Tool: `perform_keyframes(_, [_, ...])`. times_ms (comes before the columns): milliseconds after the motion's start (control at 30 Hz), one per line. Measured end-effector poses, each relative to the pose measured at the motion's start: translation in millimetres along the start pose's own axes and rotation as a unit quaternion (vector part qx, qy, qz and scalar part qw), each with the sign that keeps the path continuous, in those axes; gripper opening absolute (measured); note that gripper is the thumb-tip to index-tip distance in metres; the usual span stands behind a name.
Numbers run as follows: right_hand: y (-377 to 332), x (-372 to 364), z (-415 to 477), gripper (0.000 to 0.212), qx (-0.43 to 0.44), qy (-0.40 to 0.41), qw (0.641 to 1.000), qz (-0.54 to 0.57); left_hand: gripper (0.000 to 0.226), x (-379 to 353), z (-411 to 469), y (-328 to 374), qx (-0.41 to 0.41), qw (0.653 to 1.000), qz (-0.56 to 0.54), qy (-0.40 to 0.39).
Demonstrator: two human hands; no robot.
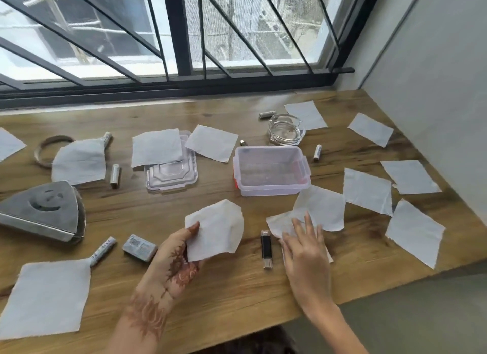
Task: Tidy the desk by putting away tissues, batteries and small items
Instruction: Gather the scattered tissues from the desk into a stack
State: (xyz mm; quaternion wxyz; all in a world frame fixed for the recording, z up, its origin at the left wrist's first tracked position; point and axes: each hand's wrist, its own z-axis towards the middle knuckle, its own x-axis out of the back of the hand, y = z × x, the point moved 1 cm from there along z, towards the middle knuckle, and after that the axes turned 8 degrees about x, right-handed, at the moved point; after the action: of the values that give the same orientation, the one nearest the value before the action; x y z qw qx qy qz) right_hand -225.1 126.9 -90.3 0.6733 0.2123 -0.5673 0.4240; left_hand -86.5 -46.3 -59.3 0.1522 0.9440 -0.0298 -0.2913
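While the left hand pinches one tissue, the right hand, fingers straight, half-hides another tissue.

I read the desk as wood with a strong grain and a low satin sheen. The tissue pinched in the left hand is thin, soft paper, matt and creased. I take the box and its lid for clear, smooth, glossy plastic. The ashtray is thick, shiny glass. The USB stick has a glossy black plastic body and a clear cap. 1 battery shows a silvery metallic wrap. The triangular block looks dull grey and matt; I cannot tell its material. The window bars are dark, matt metal.
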Motion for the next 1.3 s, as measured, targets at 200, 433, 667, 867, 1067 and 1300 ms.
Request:
perform_keyframes(200, [5,27,11,0.026,-0.046,-0.001,0.944,0.328,0.025,-12,-4,-18,0.000,1.000,-0.013,0.007])
perform_keyframes(433, [-19,61,19,0.032,0.151,0.084,0.871,0.460,0.035,-20,-14,-40,0.030,0.999,-0.026,0.023])
perform_keyframes(667, [-18,56,36,0.028,0.494,0.041,0.834,0.244,0.054,-40,-45,-49,-0.001,0.975,-0.041,-0.216])
perform_keyframes(867, [-1,41,30,0.034,0.561,-0.042,0.817,0.127,0.082,-35,-44,-59,0.001,0.988,-0.046,-0.149])
perform_keyframes(1067, [15,48,17,0.040,0.387,-0.014,0.904,0.182,0.040,-49,-43,-74,-0.037,0.993,-0.062,-0.091])
perform_keyframes(1300, [47,17,24,0.073,0.024,-0.041,0.985,0.167,0.039,-45,-28,-81,-0.055,0.998,-0.031,0.009])
